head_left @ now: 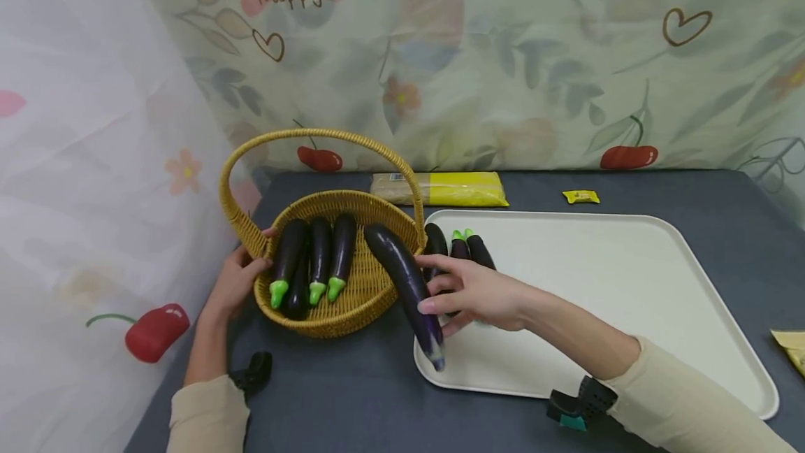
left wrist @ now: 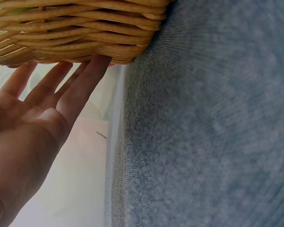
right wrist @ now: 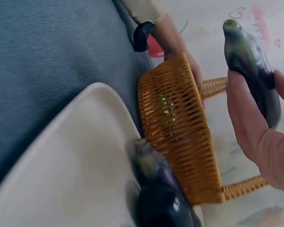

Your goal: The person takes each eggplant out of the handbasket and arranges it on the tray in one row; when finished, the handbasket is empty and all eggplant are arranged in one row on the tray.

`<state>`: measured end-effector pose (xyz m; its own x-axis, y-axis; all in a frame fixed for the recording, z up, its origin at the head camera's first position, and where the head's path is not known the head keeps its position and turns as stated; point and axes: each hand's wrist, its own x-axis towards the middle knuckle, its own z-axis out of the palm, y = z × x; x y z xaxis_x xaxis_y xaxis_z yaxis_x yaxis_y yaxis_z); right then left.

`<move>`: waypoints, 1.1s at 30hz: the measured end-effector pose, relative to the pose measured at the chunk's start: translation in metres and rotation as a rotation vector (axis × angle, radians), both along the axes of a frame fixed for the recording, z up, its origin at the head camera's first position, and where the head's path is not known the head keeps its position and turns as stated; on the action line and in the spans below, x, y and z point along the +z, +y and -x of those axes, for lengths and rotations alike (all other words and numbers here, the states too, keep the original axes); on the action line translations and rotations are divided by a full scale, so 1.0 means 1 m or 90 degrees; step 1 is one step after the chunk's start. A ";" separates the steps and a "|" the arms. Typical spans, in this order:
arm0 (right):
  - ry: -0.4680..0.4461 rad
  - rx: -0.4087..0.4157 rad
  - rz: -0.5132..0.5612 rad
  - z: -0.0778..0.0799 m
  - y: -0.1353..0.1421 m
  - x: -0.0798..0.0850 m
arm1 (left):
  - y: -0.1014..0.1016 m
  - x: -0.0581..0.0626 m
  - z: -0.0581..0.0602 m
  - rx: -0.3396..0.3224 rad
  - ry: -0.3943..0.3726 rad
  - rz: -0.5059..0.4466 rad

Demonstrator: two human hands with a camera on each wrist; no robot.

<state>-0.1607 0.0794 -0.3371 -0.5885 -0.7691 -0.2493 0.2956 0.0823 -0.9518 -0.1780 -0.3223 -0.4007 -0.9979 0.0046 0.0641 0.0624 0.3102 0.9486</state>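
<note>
My right hand (head_left: 481,296) grips a long dark eggplant (head_left: 405,285) between thumb and fingers, above the gap between basket and tray. The eggplant slants, its upper end overlapping the right rim of a wicker basket (head_left: 371,310) in the head view. In the right wrist view the same eggplant (right wrist: 248,66) is raised, clear of the tray. My left hand (head_left: 235,282) holds the basket's left side by the rim, at the foot of its arched handle. Several eggplants (head_left: 321,250) with green caps lie inside the basket. More eggplants (head_left: 479,252) rest on the white tray's left part, partly behind my right hand.
The white tray (head_left: 597,299) lies right of the basket on a dark grey tablecloth (head_left: 352,397). Behind them are a yellow-and-clear packet (head_left: 465,189) and a small yellow wrapper (head_left: 581,196). Another packet (head_left: 791,348) sits at the right edge. Printed curtains enclose the table.
</note>
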 end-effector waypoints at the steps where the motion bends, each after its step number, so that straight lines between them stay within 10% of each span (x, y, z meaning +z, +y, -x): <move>1: -0.002 0.005 0.006 -0.003 0.005 0.000 | 0.000 0.000 0.001 -0.001 0.001 -0.001; 21: 0.018 -0.114 -0.095 0.013 0.113 -0.030 | -0.001 0.001 0.005 -0.018 0.027 -0.010; 33: -0.036 -0.203 -0.150 0.035 0.119 -0.057 | -0.001 -0.004 0.002 -0.006 0.013 -0.008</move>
